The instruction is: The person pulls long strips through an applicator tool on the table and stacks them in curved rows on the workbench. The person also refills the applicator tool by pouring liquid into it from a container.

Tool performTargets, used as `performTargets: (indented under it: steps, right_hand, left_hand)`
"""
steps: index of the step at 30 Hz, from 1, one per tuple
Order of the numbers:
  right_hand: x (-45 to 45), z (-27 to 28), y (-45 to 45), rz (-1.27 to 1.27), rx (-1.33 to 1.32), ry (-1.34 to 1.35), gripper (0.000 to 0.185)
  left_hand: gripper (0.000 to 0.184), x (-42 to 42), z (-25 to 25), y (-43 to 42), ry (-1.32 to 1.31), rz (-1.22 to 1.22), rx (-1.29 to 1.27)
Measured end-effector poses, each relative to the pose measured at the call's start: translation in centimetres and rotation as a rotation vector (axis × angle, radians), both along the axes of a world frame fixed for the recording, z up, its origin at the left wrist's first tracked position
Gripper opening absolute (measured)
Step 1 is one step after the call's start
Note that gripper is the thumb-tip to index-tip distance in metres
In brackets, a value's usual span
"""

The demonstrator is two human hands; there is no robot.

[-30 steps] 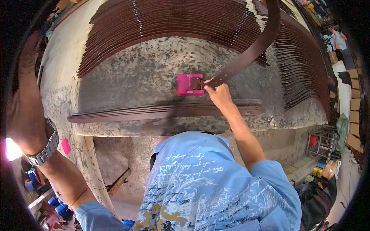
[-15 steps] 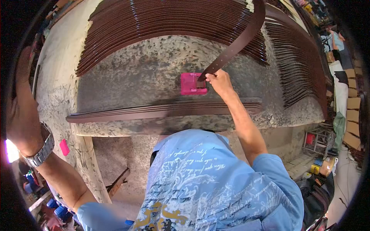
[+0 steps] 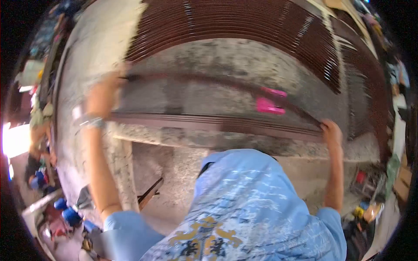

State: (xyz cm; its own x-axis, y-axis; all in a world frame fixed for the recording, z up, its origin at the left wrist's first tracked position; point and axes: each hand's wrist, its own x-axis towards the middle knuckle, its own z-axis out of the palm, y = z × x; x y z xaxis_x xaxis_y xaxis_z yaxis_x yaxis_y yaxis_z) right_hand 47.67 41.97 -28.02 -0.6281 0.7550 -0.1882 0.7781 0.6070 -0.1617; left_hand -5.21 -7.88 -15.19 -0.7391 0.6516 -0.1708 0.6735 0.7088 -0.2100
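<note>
A dark brown leather belt strap stretches across the worktable from hand to hand. My right hand is closed on its right end, near the table's front edge. My left hand, blurred by motion and wearing a metal watch, is at the strap's left end with its fingers around it. The strap passes over a bright pink flat piece and covers part of it. Just in front lies a stack of brown straps, running along the table's near edge.
Many brown straps lie side by side in a wide row at the table's back. Another group of straps is on the right. A metal rack stands on the floor at right. People sit at far left.
The right hand has moved right and nearer with the strap end, off the pink piece. My left hand has come in over the table to the strap's other end. The view has shifted.
</note>
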Motion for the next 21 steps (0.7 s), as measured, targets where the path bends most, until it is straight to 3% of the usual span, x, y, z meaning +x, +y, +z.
performTargets:
  steps: [1, 2, 4, 6, 7, 9, 11, 12, 13, 15, 17, 19, 21]
  right_hand:
    - [3.1, -0.9, 0.7, 0.183, 0.101, 0.027, 0.021]
    - [5.4, -1.8, 0.8, 0.089, -0.002, 0.061, 0.022]
    - [7.3, -2.3, -0.7, 0.074, -0.024, -0.062, 0.022]
    - [7.2, -3.8, -2.2, 0.078, -0.058, -0.137, 0.022]
    - [7.2, -4.3, -2.8, 0.067, -0.067, -0.178, 0.022]
    - [5.1, -5.0, -5.3, 0.085, -0.108, 0.05, 0.023]
    - [0.2, -4.4, -7.9, 0.153, -0.212, 0.053, 0.027]
    - [-0.4, -6.9, -8.4, 0.286, -0.059, 0.149, 0.028]
    - [-3.9, -6.0, -10.3, 0.257, -0.068, 0.124, 0.022]
    - [-9.6, -4.4, -13.0, 0.284, -0.057, 0.19, 0.017]
    - [-12.5, -6.5, -13.9, 0.401, 0.004, 0.412, 0.017]
    - [-15.5, -5.8, -15.3, 0.373, 0.008, 0.346, 0.015]
    - [-17.9, -4.1, -16.5, 0.399, 0.077, 0.353, 0.014]
  left_hand:
    - [0.046, 0.4, -3.9, 0.1, -0.183, -0.012, 0.164]
    - [0.045, 0.0, -8.7, -1.0, -0.33, -0.19, 0.41]
    - [0.038, 0.3, -14.1, -0.3, -0.288, -0.192, -0.003]
    - [0.036, -0.3, -19.0, -1.4, -0.228, -0.26, -0.031]
    - [0.034, -1.0, -19.2, -2.0, -0.221, -0.225, -0.047]
    - [0.031, -2.8, -19.3, -3.2, -0.216, -0.19, -0.065]
    - [0.025, -5.2, -18.5, -3.7, -0.195, 0.011, -0.141]
    - [0.031, -6.1, -20.7, -5.1, -0.037, -0.024, 0.087]
    - [0.04, -4.5, -20.0, -2.9, -0.031, -0.004, 0.134]
    - [0.046, -0.6, -21.7, 2.7, -0.199, -0.231, 0.375]
    - [0.056, 6.3, -21.3, 9.8, -0.393, -0.491, 0.58]
    - [0.055, 11.5, -20.0, 14.5, -0.438, -0.754, 0.713]
    - [0.052, 12.6, -20.6, 16.2, -0.605, -0.724, 0.604]
